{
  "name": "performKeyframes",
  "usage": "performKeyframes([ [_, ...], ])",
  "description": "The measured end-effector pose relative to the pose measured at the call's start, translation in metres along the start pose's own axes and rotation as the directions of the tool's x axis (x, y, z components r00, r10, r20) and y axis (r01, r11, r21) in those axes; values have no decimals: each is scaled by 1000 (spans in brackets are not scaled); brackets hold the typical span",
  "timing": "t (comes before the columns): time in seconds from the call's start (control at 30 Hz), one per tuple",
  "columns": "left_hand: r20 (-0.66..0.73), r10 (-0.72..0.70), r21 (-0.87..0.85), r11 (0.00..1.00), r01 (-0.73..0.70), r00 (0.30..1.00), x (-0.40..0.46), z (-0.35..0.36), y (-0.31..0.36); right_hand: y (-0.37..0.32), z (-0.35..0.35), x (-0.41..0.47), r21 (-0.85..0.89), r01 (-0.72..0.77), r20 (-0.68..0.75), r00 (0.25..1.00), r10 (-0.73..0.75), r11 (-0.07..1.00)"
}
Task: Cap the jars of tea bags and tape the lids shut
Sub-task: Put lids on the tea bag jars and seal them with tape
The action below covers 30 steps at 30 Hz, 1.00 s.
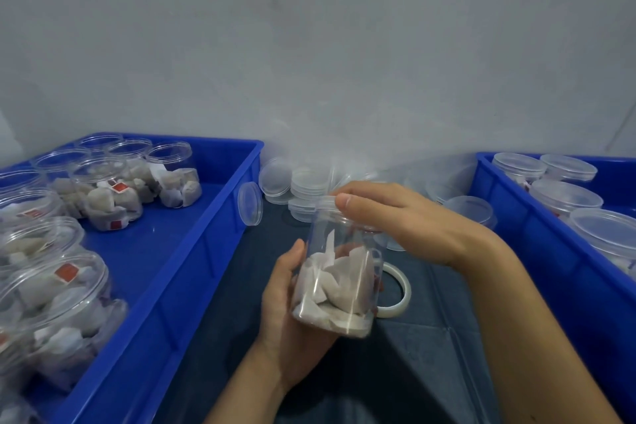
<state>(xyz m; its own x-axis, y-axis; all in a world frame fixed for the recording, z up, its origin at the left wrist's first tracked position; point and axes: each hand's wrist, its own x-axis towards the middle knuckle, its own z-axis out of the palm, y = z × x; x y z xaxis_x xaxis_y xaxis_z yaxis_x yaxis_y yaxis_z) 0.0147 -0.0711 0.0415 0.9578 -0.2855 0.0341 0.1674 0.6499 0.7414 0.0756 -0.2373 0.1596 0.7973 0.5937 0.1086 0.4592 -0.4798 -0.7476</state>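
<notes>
My left hand (pixel 285 313) grips a clear plastic jar (pixel 339 282) of white tea bags from below and the side, holding it tilted above the dark mat. My right hand (pixel 395 217) lies over the jar's mouth, fingers curled round a clear lid (pixel 330 205) on its top. A roll of clear tape (pixel 401 289) lies flat on the mat just right of the jar, partly hidden behind it.
A blue tray (pixel 192 251) on the left holds several uncapped jars of tea bags (pixel 110 196). A blue tray (pixel 523 227) on the right holds capped jars (pixel 564 194). Loose clear lids (pixel 303 186) are piled against the grey wall between the trays.
</notes>
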Motion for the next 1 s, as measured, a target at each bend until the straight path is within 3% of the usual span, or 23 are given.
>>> performKeyframes([
  [0.13,-47,123,123,986,-117,991,1,7,-7,-2,1,-1,99,14,4,1000,-15,995],
  [0.3,-140,317,341,905,-255,938,3,10,-11,-5,-4,-4,78,53,26,998,-56,996],
  [0.4,-121,390,407,858,-313,913,7,8,-14,-5,-7,-6,65,42,25,999,-44,997],
  [0.5,-110,506,567,739,-364,856,9,6,-18,-1,-10,-7,11,35,-27,999,-35,999],
  [0.63,-78,597,797,518,-309,799,8,1,-24,6,-17,-11,-155,-48,-4,999,48,987],
  [0.73,-50,675,903,345,-256,736,9,-4,-25,10,-19,-12,-168,-77,33,996,83,983],
  [0.9,-89,681,905,360,-227,727,10,-7,-24,8,-15,-9,-246,-68,25,997,77,967],
  [1.0,-68,709,947,268,-179,701,10,-8,-24,5,-7,-5,-317,-83,-44,996,73,945],
])
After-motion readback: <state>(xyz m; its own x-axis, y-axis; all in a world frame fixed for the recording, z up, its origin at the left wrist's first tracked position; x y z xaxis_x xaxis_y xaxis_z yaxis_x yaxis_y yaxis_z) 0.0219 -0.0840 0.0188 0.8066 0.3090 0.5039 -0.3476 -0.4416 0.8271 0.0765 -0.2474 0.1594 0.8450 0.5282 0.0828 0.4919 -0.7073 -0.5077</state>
